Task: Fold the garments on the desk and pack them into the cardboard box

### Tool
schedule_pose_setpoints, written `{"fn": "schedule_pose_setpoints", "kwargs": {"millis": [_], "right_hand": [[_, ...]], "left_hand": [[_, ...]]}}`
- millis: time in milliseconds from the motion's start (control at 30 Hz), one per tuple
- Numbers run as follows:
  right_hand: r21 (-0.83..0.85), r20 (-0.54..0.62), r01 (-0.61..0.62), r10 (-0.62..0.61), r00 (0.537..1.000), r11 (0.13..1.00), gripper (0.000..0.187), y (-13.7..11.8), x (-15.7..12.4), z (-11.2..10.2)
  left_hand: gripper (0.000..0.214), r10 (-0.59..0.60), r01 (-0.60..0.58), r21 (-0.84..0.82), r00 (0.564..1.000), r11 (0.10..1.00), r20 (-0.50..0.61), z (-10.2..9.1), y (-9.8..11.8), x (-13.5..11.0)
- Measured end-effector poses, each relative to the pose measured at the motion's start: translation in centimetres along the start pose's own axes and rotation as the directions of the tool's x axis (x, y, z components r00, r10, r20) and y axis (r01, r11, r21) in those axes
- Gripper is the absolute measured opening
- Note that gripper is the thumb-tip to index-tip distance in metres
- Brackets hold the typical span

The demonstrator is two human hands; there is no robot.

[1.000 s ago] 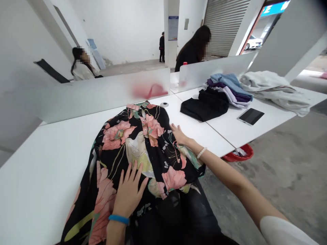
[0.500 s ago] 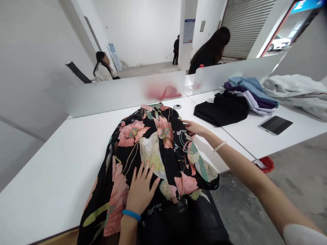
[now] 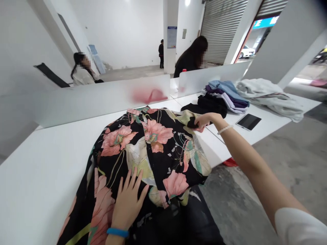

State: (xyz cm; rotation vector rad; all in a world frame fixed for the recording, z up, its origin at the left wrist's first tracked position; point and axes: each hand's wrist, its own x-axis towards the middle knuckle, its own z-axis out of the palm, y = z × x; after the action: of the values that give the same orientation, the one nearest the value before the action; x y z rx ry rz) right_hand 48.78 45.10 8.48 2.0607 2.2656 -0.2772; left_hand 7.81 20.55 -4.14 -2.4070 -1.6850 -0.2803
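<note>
The left hand rests flat, fingers spread wide, on the front of a flowered shirt laid out at the near edge of a white table. Farther over, I see the right hand with its fingers closed on the shirt's sleeve, near a phone, black cloth and folded clothes, with people beyond the frosted screen

a tablet lies near pale bundled cloth.
</note>
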Motion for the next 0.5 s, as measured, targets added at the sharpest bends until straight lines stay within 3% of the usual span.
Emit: {"fn": "schedule_pose_setpoints", "kwargs": {"millis": [67,100,200,300,367,433,500], "right_hand": [[0.06,0.067,-0.061,0.057,0.996,0.996,0.032,1.7,-0.5,1.2],[0.095,0.044,-0.103,0.099,0.994,0.99,0.035,2.6,-0.7,1.7],[0.179,-0.169,-0.214,0.245,0.955,0.96,0.051,4.8,-1.2,3.0],[0.218,-0.169,-0.23,0.269,0.948,0.949,0.045,6.1,-1.0,3.6],[0.249,-0.166,-0.213,0.258,0.952,0.945,0.029,6.5,-0.5,3.1],[0.28,-0.218,-0.204,0.269,0.938,0.938,0.024,6.4,0.4,1.8],[0.307,-0.373,-0.186,0.298,0.879,0.933,0.028,6.0,1.1,-0.2]], "left_hand": [[0.059,0.013,-0.013,0.009,1.0,1.0,-0.008,0.2,-0.1,0.0],[0.059,0.02,-0.02,0.015,1.0,1.0,-0.014,0.3,-0.2,-0.1],[0.059,0.035,-0.034,0.027,0.998,0.999,-0.043,0.7,-0.4,-0.1],[0.057,0.052,-0.049,0.03,0.996,0.998,-0.074,1.2,-0.8,-0.1],[0.053,0.089,-0.086,0.037,0.993,0.996,-0.081,1.5,-1.1,-0.2],[0.048,0.137,-0.133,0.046,0.987,0.99,-0.081,1.8,-1.5,-0.3],[0.045,0.165,-0.16,0.057,0.983,0.985,-0.079,1.9,-1.8,-0.4]]}}
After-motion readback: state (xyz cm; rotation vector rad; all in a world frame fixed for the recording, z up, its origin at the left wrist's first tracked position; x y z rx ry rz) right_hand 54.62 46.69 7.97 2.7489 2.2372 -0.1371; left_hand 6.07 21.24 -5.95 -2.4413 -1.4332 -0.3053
